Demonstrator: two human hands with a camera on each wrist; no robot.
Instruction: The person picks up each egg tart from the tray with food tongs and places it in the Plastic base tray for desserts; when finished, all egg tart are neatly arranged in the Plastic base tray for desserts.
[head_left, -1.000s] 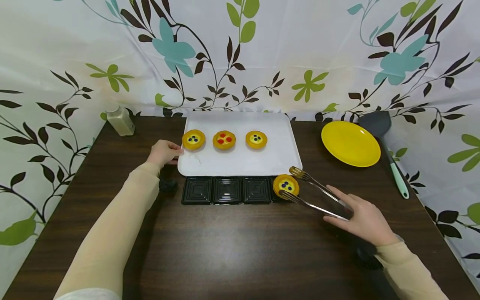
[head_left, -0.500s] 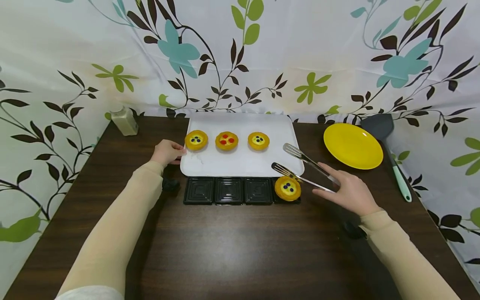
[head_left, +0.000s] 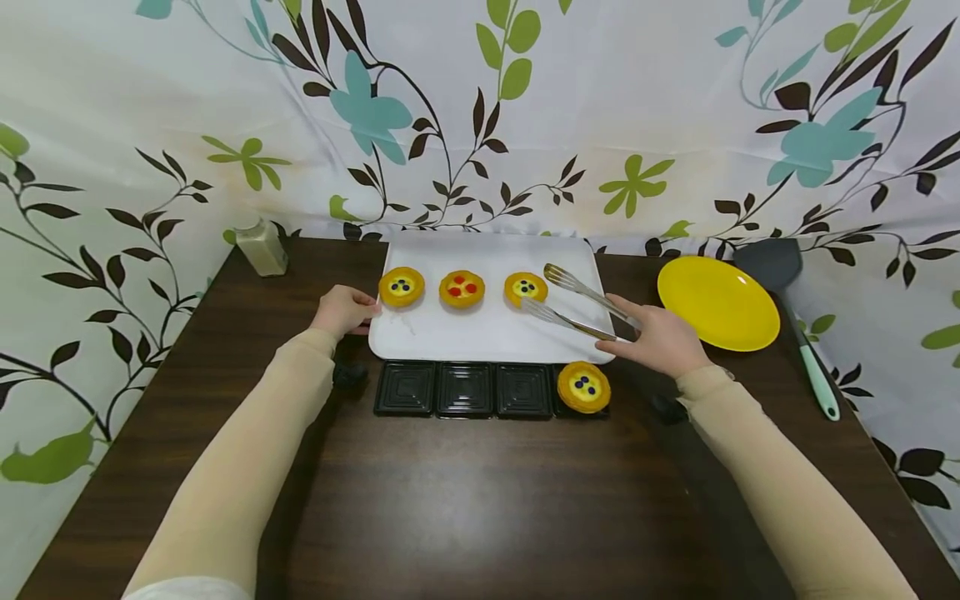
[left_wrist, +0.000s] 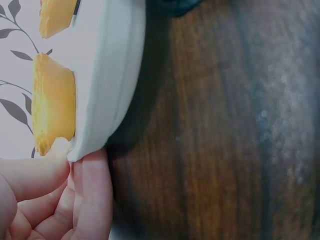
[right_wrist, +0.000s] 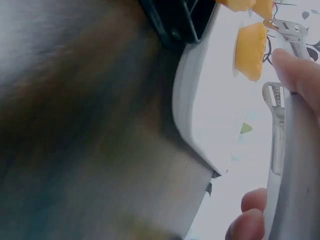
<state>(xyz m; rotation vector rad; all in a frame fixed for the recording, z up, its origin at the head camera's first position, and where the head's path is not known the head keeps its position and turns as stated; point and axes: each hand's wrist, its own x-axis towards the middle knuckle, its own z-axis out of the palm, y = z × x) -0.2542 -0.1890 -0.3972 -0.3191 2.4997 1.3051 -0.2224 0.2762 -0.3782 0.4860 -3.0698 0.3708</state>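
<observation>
My left hand pinches the left edge of the white tray between thumb and fingers; the left wrist view shows the thumb on the rim and fingers beneath. Three egg tarts sit in a row on it: a blue-dotted tart, a red-dotted tart and another blue-dotted tart. My right hand holds metal tongs, their arms spread, the tips at the rightmost of these tarts. A fourth tart lies in the right compartment of the black tray, in front of the white one.
At the right stands a yellow plate, with a grey spatula with a mint handle beside it. A small jar is at the back left. A patterned curtain hangs behind the dark wooden table.
My right hand has carried the spread tongs from the tart in the black tray up and left to the rightmost tart on the white tray. The left hand keeps its hold.
</observation>
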